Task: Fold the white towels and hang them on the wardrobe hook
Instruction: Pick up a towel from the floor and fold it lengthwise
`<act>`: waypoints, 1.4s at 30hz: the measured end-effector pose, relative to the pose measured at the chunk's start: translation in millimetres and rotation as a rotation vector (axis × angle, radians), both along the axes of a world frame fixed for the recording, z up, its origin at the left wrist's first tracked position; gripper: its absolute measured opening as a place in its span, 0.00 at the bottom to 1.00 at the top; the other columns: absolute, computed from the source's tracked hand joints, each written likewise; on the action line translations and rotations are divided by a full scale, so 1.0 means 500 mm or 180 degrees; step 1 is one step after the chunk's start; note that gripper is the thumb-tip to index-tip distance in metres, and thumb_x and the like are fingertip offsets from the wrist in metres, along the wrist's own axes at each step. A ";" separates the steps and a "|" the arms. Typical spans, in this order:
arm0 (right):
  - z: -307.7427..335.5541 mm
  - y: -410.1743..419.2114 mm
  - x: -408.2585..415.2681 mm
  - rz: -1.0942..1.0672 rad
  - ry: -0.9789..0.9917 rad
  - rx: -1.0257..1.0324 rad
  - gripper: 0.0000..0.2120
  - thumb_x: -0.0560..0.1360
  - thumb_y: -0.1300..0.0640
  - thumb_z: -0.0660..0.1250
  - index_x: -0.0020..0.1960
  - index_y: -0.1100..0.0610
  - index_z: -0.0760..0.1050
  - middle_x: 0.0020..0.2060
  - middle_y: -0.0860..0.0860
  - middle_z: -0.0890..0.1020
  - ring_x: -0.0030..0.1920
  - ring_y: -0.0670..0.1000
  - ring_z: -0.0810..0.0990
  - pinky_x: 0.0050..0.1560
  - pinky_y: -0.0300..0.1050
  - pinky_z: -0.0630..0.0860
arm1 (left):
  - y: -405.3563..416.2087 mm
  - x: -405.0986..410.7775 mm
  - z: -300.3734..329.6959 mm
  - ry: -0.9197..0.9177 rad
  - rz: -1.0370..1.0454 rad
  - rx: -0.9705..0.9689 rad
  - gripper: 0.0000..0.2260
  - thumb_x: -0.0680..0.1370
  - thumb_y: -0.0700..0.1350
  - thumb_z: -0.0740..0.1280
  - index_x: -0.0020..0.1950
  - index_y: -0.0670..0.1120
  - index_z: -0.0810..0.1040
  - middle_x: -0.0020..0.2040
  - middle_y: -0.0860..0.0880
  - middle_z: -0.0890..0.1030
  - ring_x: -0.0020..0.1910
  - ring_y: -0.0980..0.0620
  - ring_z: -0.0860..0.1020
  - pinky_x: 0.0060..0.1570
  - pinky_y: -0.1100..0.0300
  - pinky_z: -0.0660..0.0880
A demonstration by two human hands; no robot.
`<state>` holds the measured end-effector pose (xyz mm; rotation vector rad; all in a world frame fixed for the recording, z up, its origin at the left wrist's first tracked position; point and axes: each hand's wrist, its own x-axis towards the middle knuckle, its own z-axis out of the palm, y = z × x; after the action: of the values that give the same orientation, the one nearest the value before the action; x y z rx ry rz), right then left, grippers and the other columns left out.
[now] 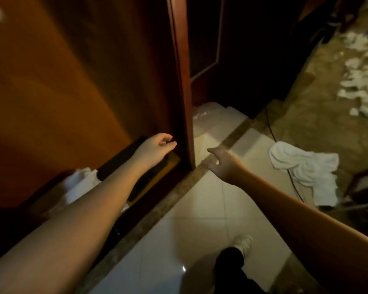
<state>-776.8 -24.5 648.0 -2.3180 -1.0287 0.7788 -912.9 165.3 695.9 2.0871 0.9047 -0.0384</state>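
A crumpled white towel (306, 168) lies on the floor at the right, apart from both hands. More white cloth (81, 183) shows low inside the wardrobe, partly hidden behind my left forearm. My left hand (155, 147) reaches into the wardrobe beside the edge of its door (182, 81), fingers loosely curled and holding nothing. My right hand (223, 164) stretches out over the tiled floor just right of the door edge, fingers relaxed and empty. No hook is visible.
A dark flat object (140, 168) lies on the wardrobe floor under my left hand. A black cable (293, 183) runs across the tiles past the towel. White scraps (361, 85) litter the brown floor at the far right. My foot (242, 245) stands on the tiles below.
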 end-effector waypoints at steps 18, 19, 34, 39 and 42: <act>-0.387 -0.420 0.582 -0.1506 0.1023 -0.1287 0.27 0.81 0.41 0.62 0.74 0.55 0.69 0.73 0.55 0.70 0.71 0.56 0.70 0.69 0.49 0.66 | -0.294 0.727 -0.400 0.0881 -0.0750 -0.0739 0.14 0.79 0.49 0.68 0.63 0.45 0.80 0.56 0.50 0.81 0.58 0.50 0.78 0.58 0.60 0.71; -0.404 -0.438 0.606 -0.1611 0.1067 -0.1332 0.27 0.81 0.42 0.62 0.74 0.56 0.69 0.73 0.55 0.70 0.71 0.56 0.70 0.69 0.49 0.66 | -0.311 0.761 -0.424 0.0941 -0.0798 -0.0770 0.13 0.79 0.48 0.69 0.62 0.45 0.80 0.55 0.49 0.80 0.58 0.50 0.78 0.57 0.59 0.71; -0.712 -0.556 1.021 -0.2875 0.1946 -0.1685 0.26 0.81 0.44 0.62 0.73 0.58 0.70 0.72 0.57 0.72 0.70 0.57 0.72 0.66 0.48 0.68 | -0.387 1.358 -0.773 0.1765 -0.1925 -0.0704 0.14 0.80 0.47 0.66 0.63 0.43 0.79 0.60 0.43 0.81 0.58 0.44 0.78 0.52 0.58 0.72; -0.839 -0.569 1.139 -0.3312 0.2253 -0.1533 0.25 0.82 0.47 0.62 0.73 0.60 0.70 0.70 0.58 0.74 0.69 0.58 0.73 0.66 0.47 0.68 | -0.386 1.502 -0.905 0.1980 -0.2157 -0.0595 0.13 0.80 0.47 0.67 0.61 0.43 0.80 0.58 0.43 0.81 0.57 0.44 0.79 0.52 0.57 0.72; -0.927 -0.589 1.192 -0.3524 0.2366 -0.1471 0.23 0.82 0.48 0.62 0.71 0.62 0.72 0.68 0.60 0.75 0.67 0.59 0.74 0.64 0.47 0.68 | -0.409 1.558 -0.997 0.2149 -0.2336 -0.0558 0.14 0.80 0.49 0.67 0.62 0.43 0.79 0.59 0.43 0.81 0.58 0.44 0.78 0.51 0.58 0.70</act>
<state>-181.0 -319.1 184.6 -2.1230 0.7733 1.2436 -134.1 -39.2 197.2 2.1470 0.4150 -1.2131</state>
